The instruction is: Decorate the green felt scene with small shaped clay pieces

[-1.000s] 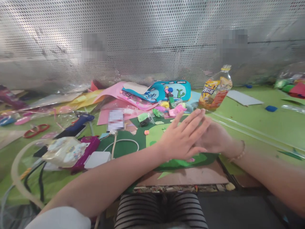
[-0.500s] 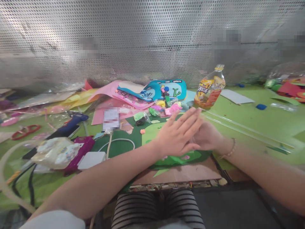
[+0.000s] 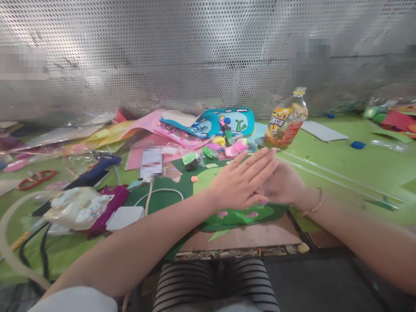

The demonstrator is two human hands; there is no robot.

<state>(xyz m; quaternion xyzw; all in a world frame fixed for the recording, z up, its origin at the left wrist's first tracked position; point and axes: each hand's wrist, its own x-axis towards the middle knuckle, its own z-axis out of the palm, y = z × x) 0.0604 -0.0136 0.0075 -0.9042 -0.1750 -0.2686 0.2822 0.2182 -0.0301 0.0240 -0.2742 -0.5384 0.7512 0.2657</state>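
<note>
My left hand (image 3: 242, 180) lies flat, fingers stretched out, across the palm of my right hand (image 3: 284, 182). The right hand's fingers are mostly covered by the left. Anything between the palms is hidden; a small purple spot shows under the left little finger, and I cannot tell whether it is held or lies below. Beneath the hands is a green paper cutout (image 3: 234, 221) with small pink pieces (image 3: 251, 214) on it. A small orange piece (image 3: 194, 179) sits left of my left hand. Beyond the fingers are a pink lump in plastic (image 3: 236, 148) and a green packet (image 3: 191, 159).
A bottle (image 3: 284, 125) with a yellow cap stands behind my hands. Clear sticks (image 3: 341, 180) lie to the right. On the left are a blue glue gun (image 3: 100, 167), red-handled scissors (image 3: 37, 180), a white adapter (image 3: 125, 218) and a cable (image 3: 19, 199). A perforated metal panel (image 3: 208, 56) rises behind.
My hands stay pressed together in nearly the same place. The left hand has shifted slightly over the right palm, and more of the pink pieces below shows.
</note>
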